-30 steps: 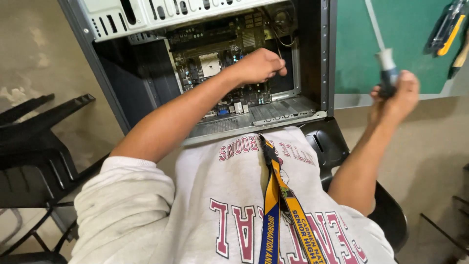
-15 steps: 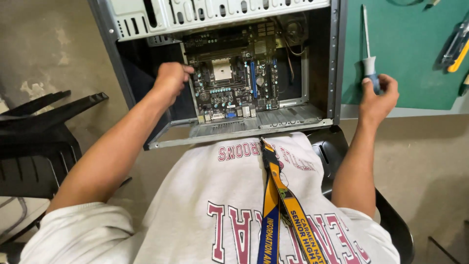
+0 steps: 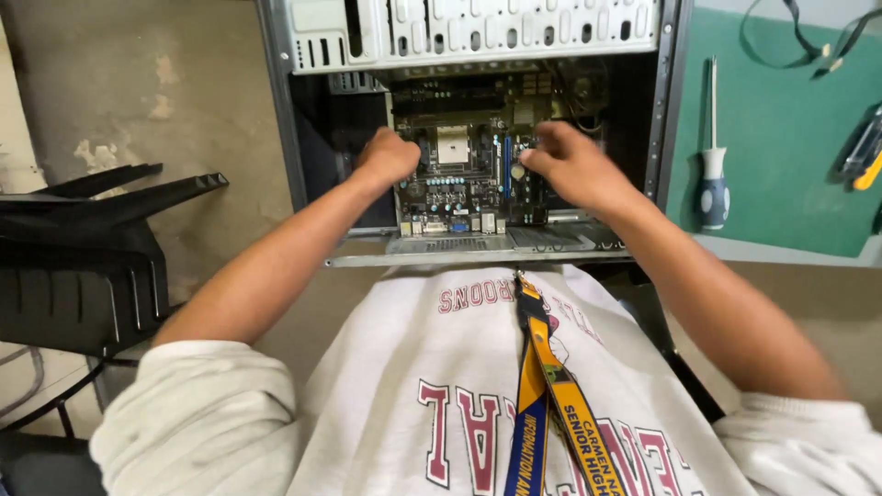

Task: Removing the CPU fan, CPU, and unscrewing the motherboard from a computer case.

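I am looking down into an open desktop computer case (image 3: 478, 37) lying on its side at the near edge of the worktop, with a dark motherboard (image 3: 469, 170) seated flat in its floor. The board is showing a pale square processor socket near its middle, a blue slot to the right of that, and a row of rear ports along its near edge, just behind the case's metal lip.

My left hand (image 3: 388, 156) is resting at the board's left edge, its fingers curled in loosely; I cannot tell whether they are pinching anything. My right hand (image 3: 574, 167) is lying over the board's right side, fingers bent and pointing toward the blue slot, blurred, so I cannot tell whether it is gripping the board or only touching it.

The right hand is covering the board's right portion, and the far edge is sitting in shadow under the perforated drive cage. The cabling in the far right corner of the case is too dark to make out.

On the green mat (image 3: 781, 138) to the right of the case, a screwdriver (image 3: 712, 156) with a white and blue handle is lying well apart from my hands. A black chair (image 3: 87, 248) is standing to the left.
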